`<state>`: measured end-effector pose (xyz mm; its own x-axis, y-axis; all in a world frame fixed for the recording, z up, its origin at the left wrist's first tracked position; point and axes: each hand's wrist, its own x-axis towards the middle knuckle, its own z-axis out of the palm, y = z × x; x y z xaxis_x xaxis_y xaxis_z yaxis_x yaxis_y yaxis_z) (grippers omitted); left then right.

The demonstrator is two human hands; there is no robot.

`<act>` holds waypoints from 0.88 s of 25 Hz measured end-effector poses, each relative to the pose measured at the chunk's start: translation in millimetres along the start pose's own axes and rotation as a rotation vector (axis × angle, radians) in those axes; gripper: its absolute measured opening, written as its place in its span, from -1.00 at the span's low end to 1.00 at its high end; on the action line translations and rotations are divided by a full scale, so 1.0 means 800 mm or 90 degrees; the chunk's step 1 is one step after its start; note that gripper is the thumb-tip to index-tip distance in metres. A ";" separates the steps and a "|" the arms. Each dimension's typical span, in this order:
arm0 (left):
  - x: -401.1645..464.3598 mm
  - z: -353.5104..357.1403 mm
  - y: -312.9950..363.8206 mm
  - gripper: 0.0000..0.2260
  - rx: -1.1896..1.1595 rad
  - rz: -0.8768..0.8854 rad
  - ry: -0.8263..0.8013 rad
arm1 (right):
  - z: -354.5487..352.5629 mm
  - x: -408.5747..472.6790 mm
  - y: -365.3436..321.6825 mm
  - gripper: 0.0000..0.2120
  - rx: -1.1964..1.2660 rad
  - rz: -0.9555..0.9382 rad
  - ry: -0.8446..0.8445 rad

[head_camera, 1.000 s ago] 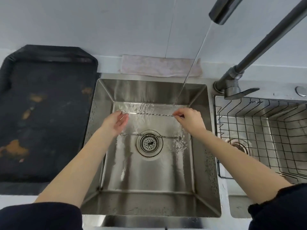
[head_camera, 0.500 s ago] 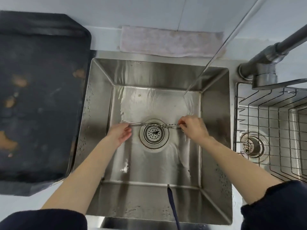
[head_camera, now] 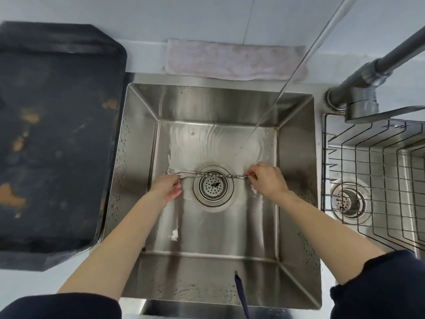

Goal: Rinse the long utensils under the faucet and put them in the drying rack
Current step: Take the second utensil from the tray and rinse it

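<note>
Long thin metal utensils with twisted stems and small fork tips (head_camera: 207, 174) lie level across the steel sink (head_camera: 142, 143), just over the drain (head_camera: 213, 185). My right hand (head_camera: 268, 181) pinches their right end. My left hand (head_camera: 167, 189) touches the stems near the fork tips on the left. The water stream (head_camera: 264, 116) falls from the dark faucet (head_camera: 368, 74) and lands on the sink floor behind the utensils, clear of them. The wire drying rack (head_camera: 377, 180) sits in the right basin.
A dark stained tray (head_camera: 55, 139) covers the counter on the left. A pale cloth (head_camera: 232, 59) lies behind the sink against the wall. A dark cord (head_camera: 241, 293) hangs over the near sink edge. The faucet lever (head_camera: 386, 112) juts over the rack.
Both hands have lowered the utensils from under the stream toward the drain. The fork tips now stick out past my left hand.
</note>
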<state>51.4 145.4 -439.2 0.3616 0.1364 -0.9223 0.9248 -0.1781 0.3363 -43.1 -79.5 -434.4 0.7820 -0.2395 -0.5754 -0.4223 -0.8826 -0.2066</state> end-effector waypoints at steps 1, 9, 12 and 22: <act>-0.006 -0.002 0.001 -0.90 0.028 0.007 -0.004 | -0.003 -0.004 -0.002 -0.75 0.001 0.000 -0.003; -0.077 -0.011 0.017 -0.87 0.208 0.137 -0.070 | -0.053 -0.056 -0.012 -0.61 0.011 -0.013 0.031; -0.119 -0.010 0.030 -0.68 0.291 0.245 -0.074 | -0.076 -0.083 -0.015 -0.56 0.013 -0.024 0.076; -0.311 0.022 0.112 -0.64 0.432 0.659 -0.062 | -0.159 -0.172 0.007 -0.59 0.015 -0.022 0.275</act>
<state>41.8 78.2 -183.0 0.8472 -0.4368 -0.3025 -0.0488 -0.6309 0.7743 -94.4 -102.8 -255.6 0.9137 -0.3622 -0.1844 -0.3993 -0.8847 -0.2407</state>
